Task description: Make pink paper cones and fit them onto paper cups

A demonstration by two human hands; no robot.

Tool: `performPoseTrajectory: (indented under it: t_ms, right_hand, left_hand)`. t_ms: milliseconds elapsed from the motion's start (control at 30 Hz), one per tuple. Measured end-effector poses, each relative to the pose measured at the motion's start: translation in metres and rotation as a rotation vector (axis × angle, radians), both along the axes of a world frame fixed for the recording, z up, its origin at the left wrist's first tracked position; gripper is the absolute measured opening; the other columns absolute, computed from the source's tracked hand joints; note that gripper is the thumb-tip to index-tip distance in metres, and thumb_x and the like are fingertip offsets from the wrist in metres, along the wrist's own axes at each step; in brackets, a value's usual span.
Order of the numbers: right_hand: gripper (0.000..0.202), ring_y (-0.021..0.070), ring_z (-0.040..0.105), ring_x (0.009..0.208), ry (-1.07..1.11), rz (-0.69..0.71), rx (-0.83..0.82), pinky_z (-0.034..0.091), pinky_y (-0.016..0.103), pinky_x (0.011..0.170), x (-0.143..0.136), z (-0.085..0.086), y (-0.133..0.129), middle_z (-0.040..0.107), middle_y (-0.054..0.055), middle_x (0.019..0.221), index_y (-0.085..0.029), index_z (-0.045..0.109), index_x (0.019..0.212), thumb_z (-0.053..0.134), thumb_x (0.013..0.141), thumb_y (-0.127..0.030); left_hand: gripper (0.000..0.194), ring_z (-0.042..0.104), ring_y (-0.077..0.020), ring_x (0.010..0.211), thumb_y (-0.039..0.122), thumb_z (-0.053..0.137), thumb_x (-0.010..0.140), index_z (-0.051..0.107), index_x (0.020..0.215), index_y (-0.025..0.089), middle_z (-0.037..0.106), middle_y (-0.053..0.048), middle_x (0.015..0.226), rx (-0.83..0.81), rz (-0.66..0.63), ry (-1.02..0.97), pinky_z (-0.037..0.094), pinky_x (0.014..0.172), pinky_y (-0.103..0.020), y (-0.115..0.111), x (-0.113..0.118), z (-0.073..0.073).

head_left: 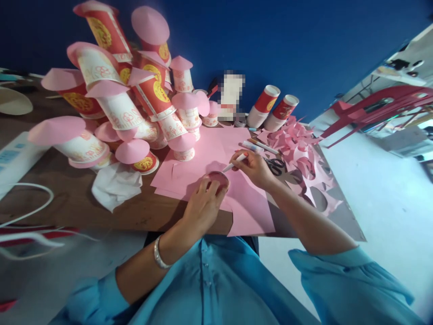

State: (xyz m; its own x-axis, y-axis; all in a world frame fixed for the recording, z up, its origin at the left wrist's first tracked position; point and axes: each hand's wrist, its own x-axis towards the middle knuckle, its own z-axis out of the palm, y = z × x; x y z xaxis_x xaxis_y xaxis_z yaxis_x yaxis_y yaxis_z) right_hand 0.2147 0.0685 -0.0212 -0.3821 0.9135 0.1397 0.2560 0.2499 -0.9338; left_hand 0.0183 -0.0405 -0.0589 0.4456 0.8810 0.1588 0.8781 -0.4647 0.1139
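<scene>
Pink paper sheets lie overlapping on the brown table. On them sits a round clear lid-like object, and the fingers of my left hand are curled over it, gripping its edge. My right hand pinches a white pen, whose tip points down at the paper beside the round object's upper right edge. To the left stand many stacked paper cups with pink cone tops. A white crumpled tissue lies in front of them.
Pink paper scraps are heaped at the right, with black scissors and more pens beside my right hand. Two stacks of red and white cups stand by the blue wall. A red chair is at the far right; white cables hang at the left.
</scene>
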Motion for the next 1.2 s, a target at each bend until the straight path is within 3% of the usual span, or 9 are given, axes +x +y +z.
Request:
performPoseTrajectory:
  t_ms: [167,367,700,1067,1200]
  right_hand:
    - [0.033,0.0189,0.070,0.076,-0.076,-0.168,0.106,0.057,0.032,0.072,0.010,-0.005,-0.038,0.071,0.004,0.085,-0.022,0.067,0.093,0.069,0.097,-0.054]
    - [0.010,0.0204,0.071,0.086,-0.163,-0.265,0.334,0.058,0.034,0.080,0.009,-0.008,-0.076,0.074,0.006,0.097,-0.023,0.067,0.095,0.060,0.102,-0.027]
    - [0.017,0.0219,0.074,0.097,-0.278,-0.210,0.577,0.064,0.034,0.082,0.001,-0.022,-0.128,0.076,0.010,0.105,-0.024,0.064,0.112,0.049,0.107,-0.018]
    - [0.018,0.0229,0.073,0.097,-0.187,-0.218,0.633,0.064,0.037,0.082,-0.012,-0.024,-0.145,0.074,0.010,0.102,-0.024,0.061,0.116,0.051,0.106,-0.013]
    - [0.020,0.0253,0.072,0.098,-0.076,-0.379,0.613,0.063,0.042,0.085,0.002,-0.012,-0.151,0.073,0.009,0.105,-0.029,0.068,0.116,0.059,0.103,-0.016]
  left_hand:
    - [0.048,0.056,-0.0305,0.118,0.011,0.053,0.102,0.061,0.148,0.023,0.065,-0.012,0.119,0.029,-0.035,0.032,0.060,0.085,-0.039,0.001,-0.003,0.001]
    - [0.044,0.057,-0.0301,0.116,0.021,0.050,0.107,0.057,0.150,0.023,0.066,-0.013,0.119,0.073,-0.036,0.071,0.058,0.082,-0.038,0.002,-0.004,0.006]
    - [0.046,0.058,-0.0302,0.116,0.022,0.045,0.108,0.057,0.152,0.021,0.068,-0.014,0.122,0.022,-0.048,0.085,0.058,0.092,-0.042,0.004,-0.002,0.017]
    - [0.049,0.059,-0.0311,0.119,0.024,0.049,0.107,0.056,0.155,0.019,0.068,-0.014,0.126,-0.007,-0.062,0.124,0.058,0.097,-0.041,0.004,-0.001,0.027]
    - [0.049,0.060,-0.0300,0.118,0.022,0.047,0.107,0.056,0.155,0.020,0.068,-0.014,0.124,-0.031,-0.059,0.111,0.059,0.091,-0.040,0.004,-0.002,0.028]
